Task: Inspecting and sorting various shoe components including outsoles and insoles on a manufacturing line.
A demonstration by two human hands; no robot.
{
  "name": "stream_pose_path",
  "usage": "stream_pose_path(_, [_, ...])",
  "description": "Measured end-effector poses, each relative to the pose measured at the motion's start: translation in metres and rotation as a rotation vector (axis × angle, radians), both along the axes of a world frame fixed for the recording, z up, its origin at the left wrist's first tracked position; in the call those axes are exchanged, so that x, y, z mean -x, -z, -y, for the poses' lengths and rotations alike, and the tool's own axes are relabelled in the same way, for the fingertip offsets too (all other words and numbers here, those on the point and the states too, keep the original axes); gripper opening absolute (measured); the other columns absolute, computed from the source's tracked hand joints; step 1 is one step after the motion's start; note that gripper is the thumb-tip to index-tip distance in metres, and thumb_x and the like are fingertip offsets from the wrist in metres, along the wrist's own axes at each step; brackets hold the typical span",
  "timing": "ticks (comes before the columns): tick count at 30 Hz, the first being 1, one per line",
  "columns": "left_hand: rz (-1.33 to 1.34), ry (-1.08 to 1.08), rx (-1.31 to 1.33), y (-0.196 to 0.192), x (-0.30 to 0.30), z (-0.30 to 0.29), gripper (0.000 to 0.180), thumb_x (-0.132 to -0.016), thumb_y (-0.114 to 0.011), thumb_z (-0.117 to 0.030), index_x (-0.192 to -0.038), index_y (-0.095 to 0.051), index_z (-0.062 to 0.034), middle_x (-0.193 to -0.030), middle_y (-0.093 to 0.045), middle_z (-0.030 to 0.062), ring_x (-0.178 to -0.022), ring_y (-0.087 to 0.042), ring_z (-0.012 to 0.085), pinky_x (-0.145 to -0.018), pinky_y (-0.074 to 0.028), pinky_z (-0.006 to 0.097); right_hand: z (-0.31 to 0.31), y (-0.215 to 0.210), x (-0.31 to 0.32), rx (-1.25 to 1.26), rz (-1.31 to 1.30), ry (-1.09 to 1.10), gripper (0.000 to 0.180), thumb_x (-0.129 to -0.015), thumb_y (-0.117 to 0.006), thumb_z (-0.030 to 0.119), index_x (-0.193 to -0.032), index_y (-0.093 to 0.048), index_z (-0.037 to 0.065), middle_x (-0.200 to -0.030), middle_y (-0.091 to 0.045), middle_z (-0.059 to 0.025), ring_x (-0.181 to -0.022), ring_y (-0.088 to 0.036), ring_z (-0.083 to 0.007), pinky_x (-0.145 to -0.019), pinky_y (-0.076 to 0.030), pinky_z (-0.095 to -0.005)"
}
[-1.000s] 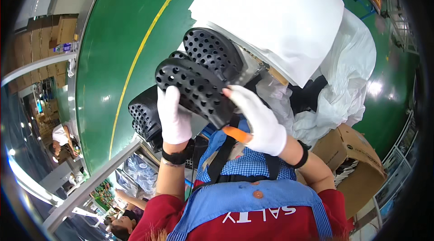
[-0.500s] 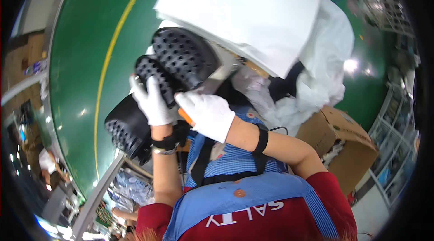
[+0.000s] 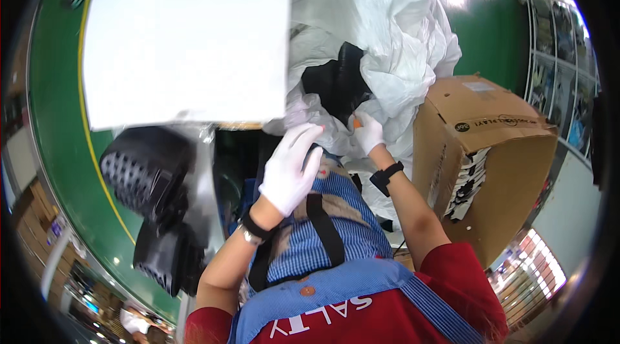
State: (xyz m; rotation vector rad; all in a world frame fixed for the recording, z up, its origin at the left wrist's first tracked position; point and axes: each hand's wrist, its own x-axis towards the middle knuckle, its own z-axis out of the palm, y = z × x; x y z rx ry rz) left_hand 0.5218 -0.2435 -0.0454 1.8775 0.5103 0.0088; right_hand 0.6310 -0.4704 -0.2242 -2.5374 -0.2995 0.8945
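Note:
My left hand (image 3: pixel 290 170), in a white glove, is raised over my blue striped apron with its fingers spread and nothing in it. My right hand (image 3: pixel 369 132), also gloved, is closed on a small orange tool (image 3: pixel 356 122) at the mouth of a white plastic bag (image 3: pixel 394 40). Black parts (image 3: pixel 336 79) lie inside that bag, just above my right fingers. Two black perforated parts (image 3: pixel 145 170) (image 3: pixel 168 257) sit stacked at the left, apart from both hands.
A large white sheet (image 3: pixel 187 40) covers the upper left. At the right stands an open cardboard box (image 3: pixel 484 150) with printed packs along its side. The green floor (image 3: pixel 55 105) with a yellow line runs along the left.
Both hands have come off the black perforated part, which now rests at the left. The view has swung right, and my right hand has reached to the white bag with the orange tool.

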Motion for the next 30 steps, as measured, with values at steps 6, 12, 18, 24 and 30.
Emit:
stream_pose_path(6, [-0.219, 0.229, -0.100, 0.194, -0.061, 0.041, 0.037, -0.086, -0.057, -0.012, -0.122, -0.054, -0.0024, -0.123, -0.053, 0.0206, -0.114, -0.052, 0.0379, -0.100, -0.042, 0.042, 0.004, 0.082, -0.011, 0.314, 0.311, -0.004, 0.054, -0.083, -0.066, 0.034, -0.128, -0.053, 0.006, -0.120, -0.059, -0.0210, -0.108, -0.056, -0.0384, -0.095, -0.044, -0.0427])
stream_pose_path(12, [-0.785, 0.609, -0.325, 0.263, -0.077, 0.063, 0.043, -0.088, -0.059, -0.029, -0.124, -0.052, -0.0056, -0.120, -0.058, 0.0179, -0.105, -0.061, 0.0354, -0.087, -0.051, 0.043, 0.011, 0.072, -0.028, 0.550, -0.031, -0.034, 0.050, -0.083, -0.066, 0.032, -0.124, -0.054, 0.006, -0.118, -0.061, -0.0196, -0.107, -0.059, -0.0362, -0.090, -0.047, -0.0435])
stream_pose_path(18, [-0.788, 0.798, -0.252, 0.263, -0.071, 0.081, 0.058, -0.089, -0.056, -0.038, -0.136, -0.044, -0.0062, -0.128, -0.055, 0.0186, -0.112, -0.057, 0.0355, -0.094, -0.048, 0.041, 0.028, 0.056, -0.028, 0.421, -0.122, -0.006, 0.033, -0.085, -0.063, 0.021, -0.116, -0.058, 0.010, -0.106, -0.066, -0.0178, -0.094, -0.063, -0.0372, -0.081, -0.049, -0.0440])
stream_pose_path(24, [-0.885, 0.656, -0.056, 0.275, -0.076, 0.101, 0.073, -0.078, -0.071, -0.031, -0.134, -0.039, 0.0021, -0.123, -0.054, 0.0265, -0.112, -0.059, 0.0363, -0.095, -0.048, 0.041, 0.051, 0.057, -0.018, 0.102, -0.203, 0.233, 0.029, -0.082, -0.056, 0.004, -0.109, -0.062, 0.010, -0.095, -0.068, -0.0148, -0.085, -0.066, -0.0283, -0.075, -0.049, -0.0332])
stream_pose_path(30, [-0.784, 0.175, 0.474, 0.295, -0.058, 0.101, 0.077, -0.079, -0.069, -0.025, -0.139, -0.031, 0.0054, -0.132, -0.049, 0.0235, -0.119, -0.052, 0.0333, -0.097, -0.046, 0.040, 0.040, 0.051, -0.017, 0.132, -0.206, 0.285, 0.026, -0.079, -0.064, 0.022, -0.105, -0.066, 0.017, -0.087, -0.069, -0.0119, -0.082, -0.065, -0.0345, -0.072, -0.049, -0.0410])
